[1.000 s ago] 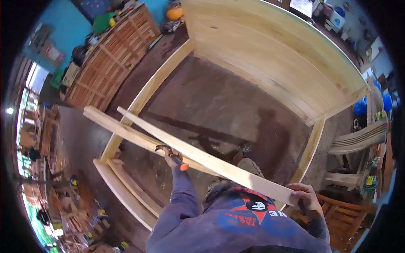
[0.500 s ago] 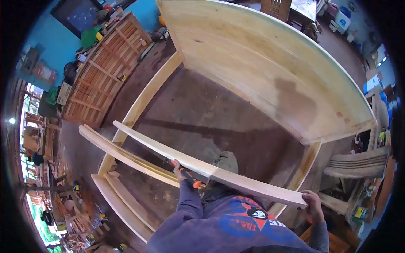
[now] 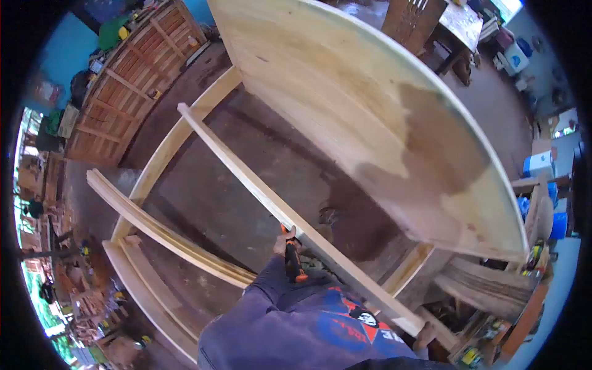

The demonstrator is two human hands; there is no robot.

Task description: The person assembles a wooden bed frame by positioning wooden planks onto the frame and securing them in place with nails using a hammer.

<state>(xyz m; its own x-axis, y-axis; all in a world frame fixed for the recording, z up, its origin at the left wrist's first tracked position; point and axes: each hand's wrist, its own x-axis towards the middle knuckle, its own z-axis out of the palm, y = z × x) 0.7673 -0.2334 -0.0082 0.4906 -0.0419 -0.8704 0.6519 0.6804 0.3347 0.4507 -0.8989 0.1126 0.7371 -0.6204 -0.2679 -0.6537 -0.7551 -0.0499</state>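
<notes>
2 hands on 1 plank, 1 orange-black tool

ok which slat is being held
The slat nearest the big panel: the right hand holds its end, while the other slats lie bunched across the side rail.

A dark, brownish workshop floor carries a large frame of pale wood, its tall, broad panel rising at the far end and a lower end board standing nearer, at lower left. Between them runs the left side rail, with a group of long slats laid crosswise over it, their outer ends jutting past the rail. A slatted wooden unit also stands on the floor, beside the blue wall.
</notes>
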